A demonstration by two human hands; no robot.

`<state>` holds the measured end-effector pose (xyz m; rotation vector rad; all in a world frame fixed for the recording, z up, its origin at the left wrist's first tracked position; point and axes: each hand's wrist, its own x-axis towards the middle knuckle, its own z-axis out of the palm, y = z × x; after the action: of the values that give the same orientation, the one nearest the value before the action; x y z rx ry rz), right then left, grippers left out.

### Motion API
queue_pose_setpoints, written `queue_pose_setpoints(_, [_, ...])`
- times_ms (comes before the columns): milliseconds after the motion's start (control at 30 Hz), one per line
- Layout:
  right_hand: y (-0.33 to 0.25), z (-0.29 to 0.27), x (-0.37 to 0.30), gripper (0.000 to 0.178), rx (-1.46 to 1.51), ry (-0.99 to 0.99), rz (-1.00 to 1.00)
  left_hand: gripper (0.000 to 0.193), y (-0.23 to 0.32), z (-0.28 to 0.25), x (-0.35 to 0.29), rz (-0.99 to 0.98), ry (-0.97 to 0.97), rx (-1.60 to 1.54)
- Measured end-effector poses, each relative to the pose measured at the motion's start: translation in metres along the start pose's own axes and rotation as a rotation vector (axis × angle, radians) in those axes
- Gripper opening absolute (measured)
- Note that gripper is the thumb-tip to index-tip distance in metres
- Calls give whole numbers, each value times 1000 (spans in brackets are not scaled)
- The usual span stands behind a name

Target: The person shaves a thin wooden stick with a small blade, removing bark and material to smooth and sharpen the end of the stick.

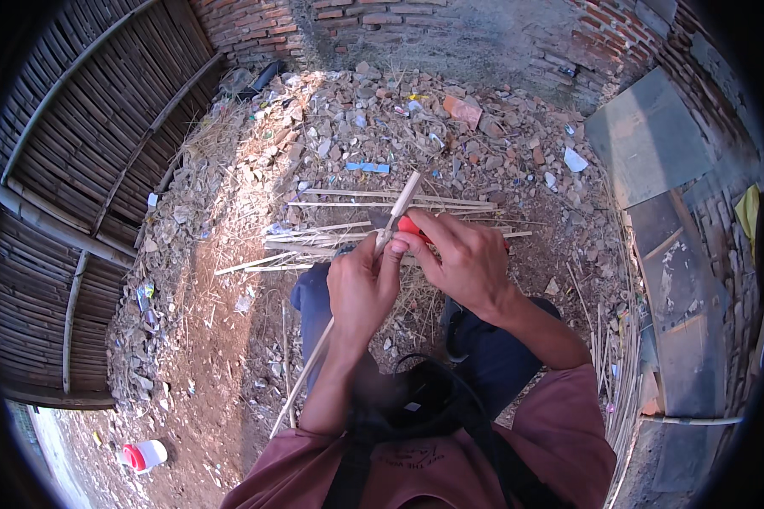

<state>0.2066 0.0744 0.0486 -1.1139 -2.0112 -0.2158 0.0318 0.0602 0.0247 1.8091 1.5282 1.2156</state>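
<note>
A long pale bamboo strip [406,193] slants up in front of me, its far end broader and its thin tail running down past my left forearm. My left hand [358,293] is closed round it near the middle, thumb along the top. In my right hand [469,261] is a knife [411,226] with a red handle, gripped in curled fingers. Its dark blade lies against the strip just beyond my left fingers. Both thumbs come close together at the strip. Beneath and beyond my hands, several cut bamboo strips [318,204] lie across the ground.
Stony rubble [339,127] with litter covers the ground up to a brick wall [382,21]. A bamboo-slat wall [68,127] stands left, and flat boards [654,140] lean at right. A white container with a red lid [151,455] sits at lower left; more long strips [624,373] lie right.
</note>
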Motion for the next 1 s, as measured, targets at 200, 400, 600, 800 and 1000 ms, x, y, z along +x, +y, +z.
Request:
queue_pose_setpoints(200, [0,2,-4,30,-25,0,7,44,4,-2,1,-19,-1,32])
queue_pose_setpoints(400, [-5,-1,-2,28,-58,16,-8,43,7,-7,2,-47,-5,31])
queue_pose_setpoints(600, [-3,-2,-1,30,35,75,26,48,15,-7,2,-129,-6,-57])
queue_pose_setpoints(800, [7,-6,3,33,199,-22,71,45,12,-12,4,-82,-41,0])
queue_pose_setpoints(1000, [20,-2,5,35,311,-93,57,38,14,-21,6,-107,-167,-199])
